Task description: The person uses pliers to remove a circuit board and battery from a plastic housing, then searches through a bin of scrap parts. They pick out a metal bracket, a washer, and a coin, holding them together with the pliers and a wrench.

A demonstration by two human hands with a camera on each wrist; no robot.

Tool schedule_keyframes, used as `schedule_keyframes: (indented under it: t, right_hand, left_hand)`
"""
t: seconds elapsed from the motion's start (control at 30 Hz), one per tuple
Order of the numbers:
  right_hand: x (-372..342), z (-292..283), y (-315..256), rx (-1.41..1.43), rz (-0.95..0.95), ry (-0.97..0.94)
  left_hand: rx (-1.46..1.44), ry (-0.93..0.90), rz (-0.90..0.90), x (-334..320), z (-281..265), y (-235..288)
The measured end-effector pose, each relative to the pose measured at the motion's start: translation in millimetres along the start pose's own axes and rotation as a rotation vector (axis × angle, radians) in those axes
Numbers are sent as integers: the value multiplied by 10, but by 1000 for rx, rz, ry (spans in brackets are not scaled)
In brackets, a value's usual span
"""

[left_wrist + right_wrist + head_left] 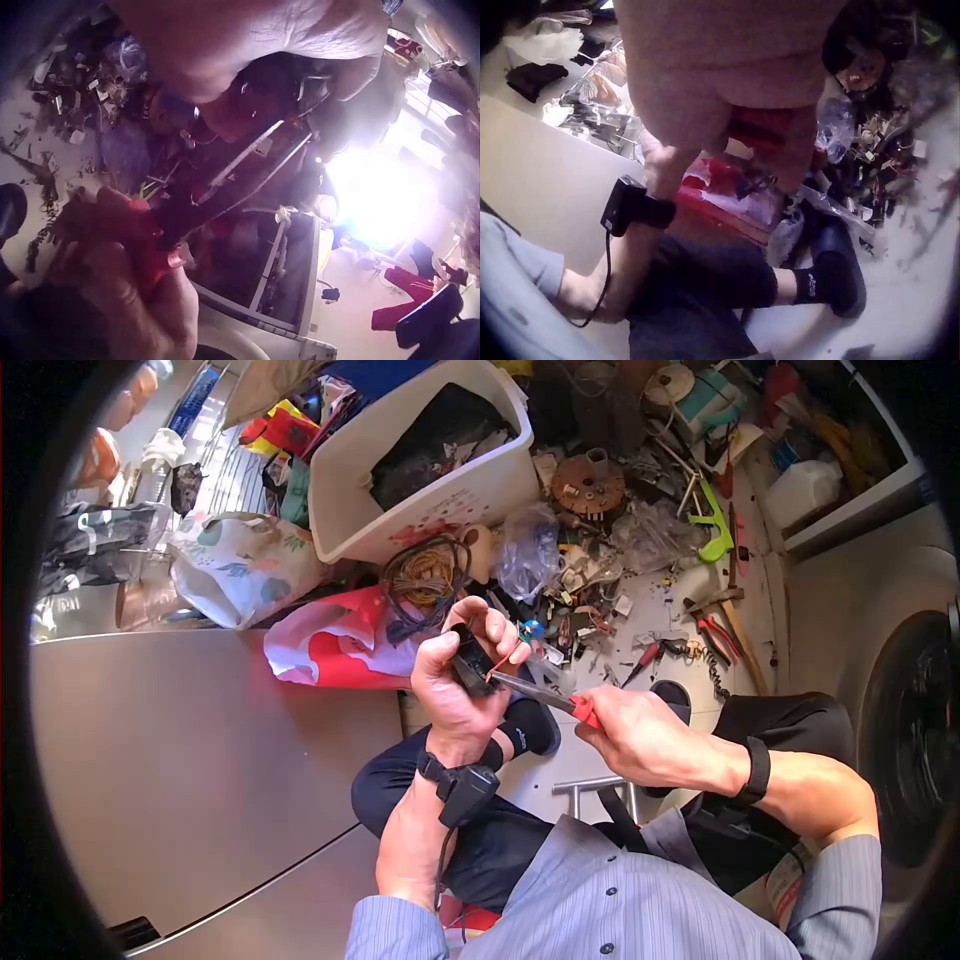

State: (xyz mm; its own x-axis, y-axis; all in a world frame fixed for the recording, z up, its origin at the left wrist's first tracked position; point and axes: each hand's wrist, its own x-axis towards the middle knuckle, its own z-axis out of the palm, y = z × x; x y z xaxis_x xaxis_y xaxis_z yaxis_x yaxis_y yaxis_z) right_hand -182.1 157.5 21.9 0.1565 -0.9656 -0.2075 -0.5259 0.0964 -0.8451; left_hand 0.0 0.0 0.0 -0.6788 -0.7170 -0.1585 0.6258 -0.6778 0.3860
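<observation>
My left hand (462, 685) grips a small black plastic housing (471, 660), its fingers and thumb curled round the sides. A short red wire (507, 659) comes out of the housing, and a small blue part (533, 629) shows beside the fingertips. The right hand (655, 737) holds red-handled scissors (545, 695), their tips right at the housing's edge by the wire. In the left wrist view the two long metal blades (251, 154) stand apart. From the right wrist, the back of the right hand (727, 75) hides most of the work.
A white bin (430, 510) stands beyond the hands, with a coil of cable (428, 582) against it. Loose parts, red-handled pliers (718, 638), a hammer (745, 645) and a screwdriver (645, 660) lie on the floor. A grey panel (200, 760) fills the left side.
</observation>
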Motion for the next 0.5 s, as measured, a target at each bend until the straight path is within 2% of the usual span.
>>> schedule_keyframes:
  t: [0.1,0.17,0.27,0.5]
  right_hand:
    - [9,20,-18,20,-12,38]
    - [42,120,43,-8,-160,158]
    - [41,131,86,-88,-80,105]
    - [22,132,104,-73,-115,131]
  left_hand:
    - [73,-8,31,5,109,-5]
    - [200,-22,89,-14,176,48]
    - [218,-22,107,4,160,63]
    - [168,-66,78,17,147,58]
